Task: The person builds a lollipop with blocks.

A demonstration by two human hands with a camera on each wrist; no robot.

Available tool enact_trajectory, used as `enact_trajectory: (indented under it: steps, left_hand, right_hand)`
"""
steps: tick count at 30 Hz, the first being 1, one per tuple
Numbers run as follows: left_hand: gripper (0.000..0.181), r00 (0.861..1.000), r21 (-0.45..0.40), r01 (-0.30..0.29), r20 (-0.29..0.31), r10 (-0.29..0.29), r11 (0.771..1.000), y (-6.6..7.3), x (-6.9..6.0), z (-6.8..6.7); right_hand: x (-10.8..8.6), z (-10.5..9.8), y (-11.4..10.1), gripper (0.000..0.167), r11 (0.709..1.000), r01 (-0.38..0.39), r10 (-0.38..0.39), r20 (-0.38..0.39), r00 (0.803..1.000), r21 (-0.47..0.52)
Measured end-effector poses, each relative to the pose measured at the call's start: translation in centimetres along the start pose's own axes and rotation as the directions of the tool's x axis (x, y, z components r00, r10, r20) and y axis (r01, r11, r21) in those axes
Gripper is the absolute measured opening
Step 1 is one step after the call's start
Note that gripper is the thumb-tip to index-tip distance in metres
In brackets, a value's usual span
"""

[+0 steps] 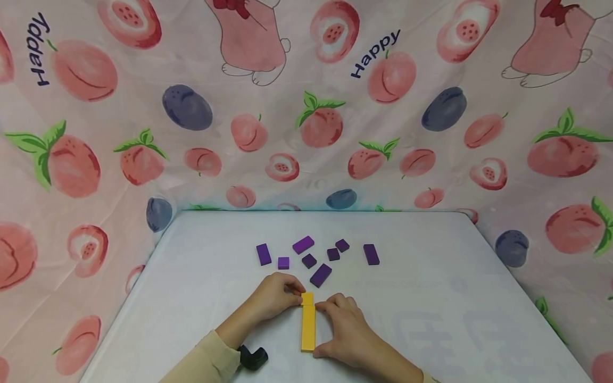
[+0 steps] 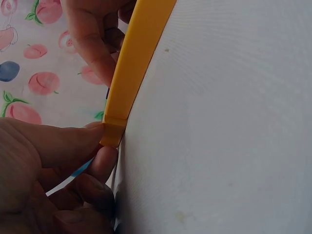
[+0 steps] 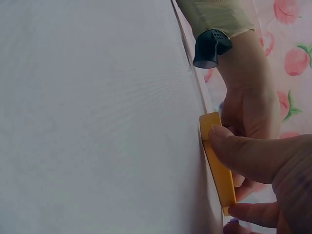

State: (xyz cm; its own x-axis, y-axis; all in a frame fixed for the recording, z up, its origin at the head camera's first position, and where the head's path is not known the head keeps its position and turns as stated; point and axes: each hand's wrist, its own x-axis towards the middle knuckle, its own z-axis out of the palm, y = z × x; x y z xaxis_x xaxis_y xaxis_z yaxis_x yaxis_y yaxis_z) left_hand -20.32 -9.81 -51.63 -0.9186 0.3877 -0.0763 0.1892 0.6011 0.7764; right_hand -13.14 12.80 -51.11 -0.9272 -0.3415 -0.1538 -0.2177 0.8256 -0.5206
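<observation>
A small yellow cube (image 1: 307, 299) sits against the far end of a long yellow bar (image 1: 308, 330) lying on the white table. My left hand (image 1: 275, 298) pinches the cube with thumb and index finger from its left and far sides; the left wrist view shows these fingertips on the cube (image 2: 113, 132). On the right, my right hand (image 1: 347, 332) spans the bar, thumb at the near end and index finger near the cube. In the right wrist view, a seam crosses the bar (image 3: 222, 178) close to the thumb.
Beyond the hands lie several purple pieces: oblong blocks (image 1: 321, 275), (image 1: 371, 254) and small cubes such as one purple cube (image 1: 283, 263). A black device (image 1: 254, 358) is at the left wrist. Fruit-patterned cloth (image 1: 287, 133) hangs behind the white table (image 1: 191, 298).
</observation>
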Motion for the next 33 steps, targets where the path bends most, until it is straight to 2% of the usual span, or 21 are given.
enact_trajectory:
  steps: [8,33]
  left_hand:
    - [0.008,1.000,0.009,0.011,-0.005,-0.011,1.000,0.15,-0.04,0.21]
    - [0.009,1.000,0.004,0.015,-0.016,-0.015,1.000,0.22,-0.14,0.21]
  right_hand:
    - [-0.19,0.13,0.03,0.096,1.000,0.023,-0.023,-0.017,1.000,0.003]
    - [-0.07,0.22,-0.12,0.094,1.000,0.003,-0.003,-0.017,1.000,0.004]
